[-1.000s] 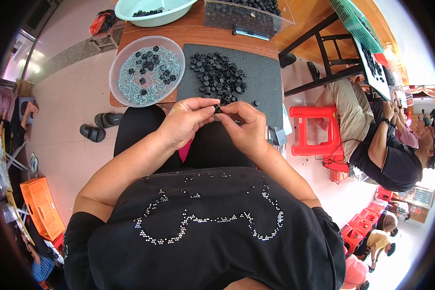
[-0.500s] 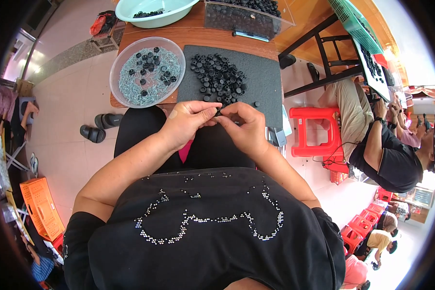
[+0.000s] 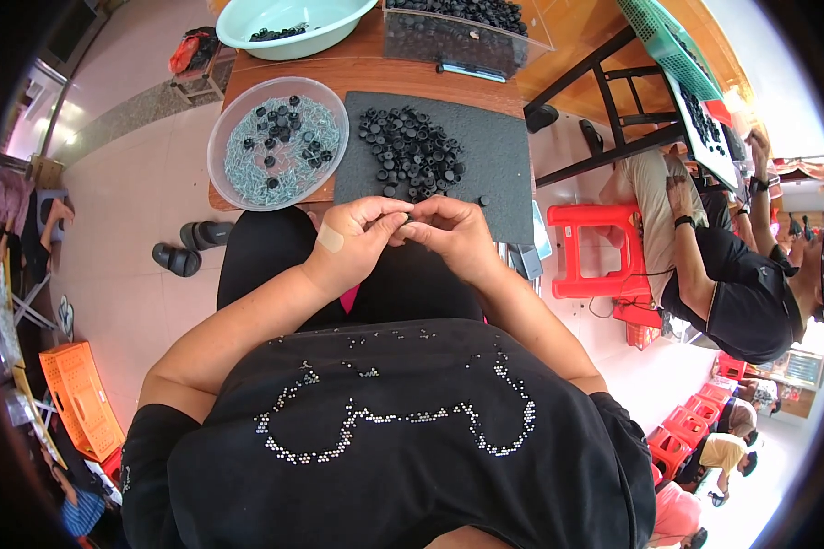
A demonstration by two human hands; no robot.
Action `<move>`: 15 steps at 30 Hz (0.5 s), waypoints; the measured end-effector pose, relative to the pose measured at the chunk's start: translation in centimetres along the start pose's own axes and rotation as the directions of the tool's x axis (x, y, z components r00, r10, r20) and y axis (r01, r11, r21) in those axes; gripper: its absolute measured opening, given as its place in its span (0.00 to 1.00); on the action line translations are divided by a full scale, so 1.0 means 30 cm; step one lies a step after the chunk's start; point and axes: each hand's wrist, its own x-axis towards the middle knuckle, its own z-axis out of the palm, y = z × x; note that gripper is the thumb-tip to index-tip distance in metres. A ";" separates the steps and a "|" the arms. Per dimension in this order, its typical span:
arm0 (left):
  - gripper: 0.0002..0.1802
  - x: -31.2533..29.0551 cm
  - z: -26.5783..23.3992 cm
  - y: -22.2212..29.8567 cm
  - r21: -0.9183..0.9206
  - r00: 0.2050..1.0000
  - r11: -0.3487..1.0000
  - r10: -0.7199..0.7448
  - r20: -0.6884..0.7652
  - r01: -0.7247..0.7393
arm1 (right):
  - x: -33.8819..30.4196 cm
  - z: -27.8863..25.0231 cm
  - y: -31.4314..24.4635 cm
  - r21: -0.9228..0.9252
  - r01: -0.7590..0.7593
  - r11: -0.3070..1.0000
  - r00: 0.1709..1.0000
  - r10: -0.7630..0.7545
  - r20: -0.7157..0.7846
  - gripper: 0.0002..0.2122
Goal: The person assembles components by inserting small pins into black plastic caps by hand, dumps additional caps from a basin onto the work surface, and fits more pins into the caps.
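Observation:
My left hand [image 3: 352, 236] and my right hand [image 3: 453, 240] meet over my lap at the near edge of the table. Their thumbs and fingertips pinch together on a small black cap [image 3: 408, 218], mostly covered by the fingers. A beige plaster sticks to the back of the left hand. Just beyond the hands, a heap of small black round caps [image 3: 412, 151] lies on a dark grey mat [image 3: 496, 146]. Left of the mat stands a clear round tub [image 3: 214, 156], filled with thin pale-blue pins [image 3: 288, 174] and several black caps on top.
At the back are a mint-green basin [image 3: 325, 41] and a clear bin [image 3: 449, 44] of black parts, with a pen [image 3: 471, 71] before it. A red stool [image 3: 595, 252] and a seated co-worker [image 3: 742, 293] are at right. Black sandals [image 3: 176, 259] lie on the left floor.
My hands stay pinched together, and the fingertips have closed further over the black piece. At right, the co-worker's arms have moved, one reaching up toward the tray.

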 end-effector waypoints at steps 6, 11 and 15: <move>0.13 -0.026 0.014 0.028 -0.007 0.997 0.997 -0.073 -0.039 0.073 | 0.002 0.024 0.003 0.113 0.018 0.993 1.000 -0.017 -0.015 0.05; 0.15 -0.028 0.016 -0.005 0.094 0.998 0.994 -0.047 -0.036 0.050 | 0.009 0.032 0.032 0.110 0.048 0.993 0.999 -0.049 0.002 0.04; 0.16 -0.026 0.022 -0.004 0.071 0.997 0.995 -0.070 -0.040 0.073 | 0.010 0.032 0.054 0.123 0.071 0.990 0.997 -0.073 0.008 0.04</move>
